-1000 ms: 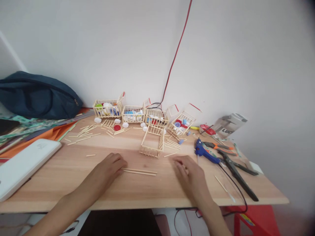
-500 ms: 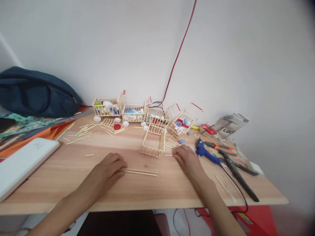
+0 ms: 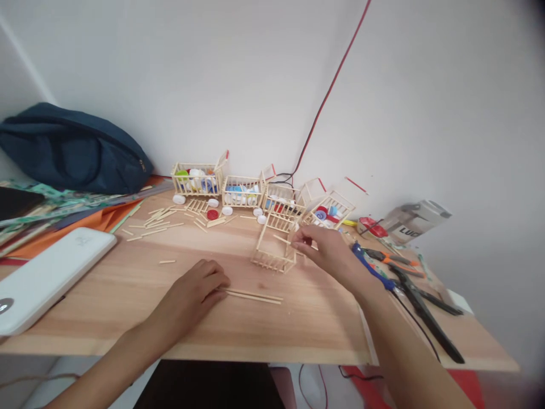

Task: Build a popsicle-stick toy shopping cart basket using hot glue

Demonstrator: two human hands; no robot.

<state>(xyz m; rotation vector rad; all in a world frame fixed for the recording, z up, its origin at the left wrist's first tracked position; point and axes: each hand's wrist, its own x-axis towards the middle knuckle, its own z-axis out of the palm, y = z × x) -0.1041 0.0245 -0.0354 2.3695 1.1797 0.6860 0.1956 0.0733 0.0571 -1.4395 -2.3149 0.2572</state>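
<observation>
My left hand (image 3: pixel 198 292) rests on the table with its fingers closed around the ends of two long thin wooden sticks (image 3: pixel 255 296), which point right across the wood. Over the right side of an unfinished-looking stick frame (image 3: pixel 275 262), my right hand (image 3: pixel 321 247) pinches a short wooden stick (image 3: pixel 281 239). Whether that stick touches the frame, I cannot tell. Behind it stand several small stick-built carts; one cart (image 3: pixel 196 179) at the left and another cart (image 3: pixel 242 191) beside it hold coloured bottle caps. A further cart (image 3: pixel 330 207) leans tilted behind my right hand.
Short cut sticks (image 3: pixel 157 222) lie scattered at the back left. A white power bank (image 3: pixel 55 278) and a blue bag (image 3: pixel 76 150) occupy the left side. On the right are a blue glue gun (image 3: pixel 374 267), orange-handled pliers (image 3: pixel 394 258) and a black-handled tool (image 3: pixel 430 318).
My right hand has lifted from the loose sticks and moved up and left to the frame, carrying a short stick. My left hand keeps its hold. The view has shifted slightly.
</observation>
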